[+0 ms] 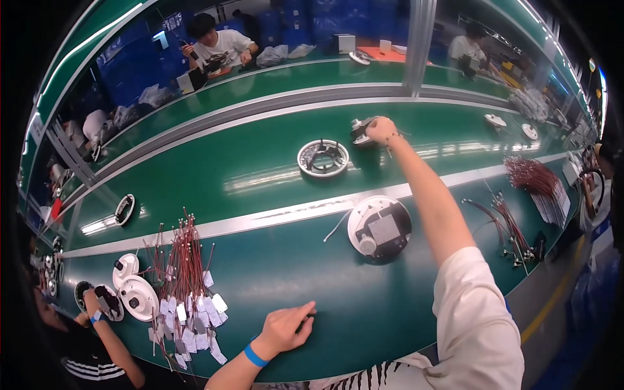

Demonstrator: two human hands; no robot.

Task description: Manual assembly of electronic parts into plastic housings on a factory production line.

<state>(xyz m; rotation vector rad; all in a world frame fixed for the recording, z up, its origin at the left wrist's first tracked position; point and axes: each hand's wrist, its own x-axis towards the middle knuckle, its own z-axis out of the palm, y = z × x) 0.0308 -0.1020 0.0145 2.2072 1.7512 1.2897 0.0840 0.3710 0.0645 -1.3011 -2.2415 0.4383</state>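
Note:
My right hand (pixel 382 130) reaches far out over the green conveyor belt, fingers closed on a dark part with a white knob (pixel 359 131); much of the part is hidden by the hand. Just left of it on the belt lies a white ring-shaped housing (pixel 324 158) with black pieces inside. My left hand (pixel 289 328) hovers low over or rests on the near table, fingers stretched out, holding nothing. Between my arms, near the table's far edge, sits a round white housing (pixel 380 227) with a grey plate, a small white cylinder and a thin wire leading off left.
Left on the table lies a bundle of red-brown wires with white tags (pixel 185 286), beside white round covers (pixel 139 298). A co-worker's hand (pixel 91 302) is at the far left. More wires (pixel 510 224) and a tagged wire stack (pixel 539 185) lie right. Another housing (pixel 125 210) sits on the belt.

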